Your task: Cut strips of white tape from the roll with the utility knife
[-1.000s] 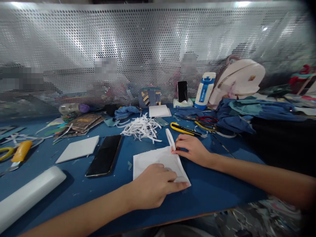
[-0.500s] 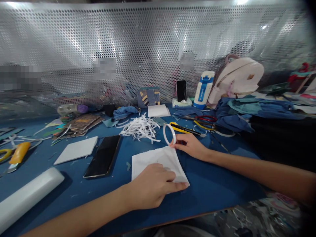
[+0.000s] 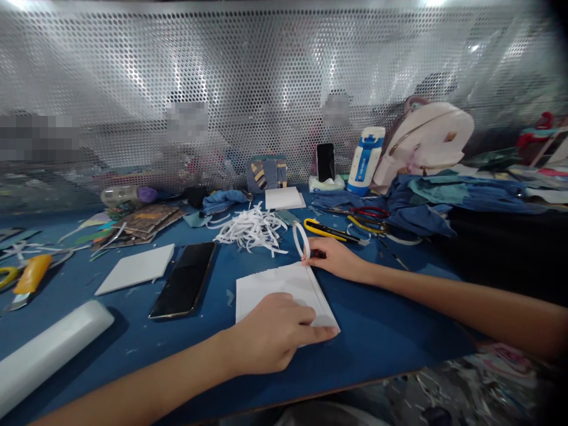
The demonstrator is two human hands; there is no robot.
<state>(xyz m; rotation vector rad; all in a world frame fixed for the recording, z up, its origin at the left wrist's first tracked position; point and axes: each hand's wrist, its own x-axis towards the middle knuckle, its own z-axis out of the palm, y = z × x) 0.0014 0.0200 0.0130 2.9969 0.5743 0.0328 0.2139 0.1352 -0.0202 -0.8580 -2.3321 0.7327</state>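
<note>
A white sheet (image 3: 270, 289) lies flat on the blue table (image 3: 381, 331) in front of me. My left hand (image 3: 275, 337) presses down on its near right corner with fingers curled. At the sheet's far right corner my right hand (image 3: 335, 257) pinches a thin white tape roll (image 3: 300, 239), which stands on edge. A strip of tape runs along the sheet's right edge.
A black phone (image 3: 184, 278) and a white board (image 3: 135, 267) lie left of the sheet, a white roll (image 3: 48, 346) at the near left. Behind are white paper shreds (image 3: 251, 228), a yellow utility knife (image 3: 331, 231), scissors (image 3: 368, 218), blue cloth (image 3: 426, 201) and a perforated metal screen (image 3: 266, 89).
My right hand has carried the tape roll away from me, from the sheet's middle right edge to its far corner. My left hand has stayed on the sheet.
</note>
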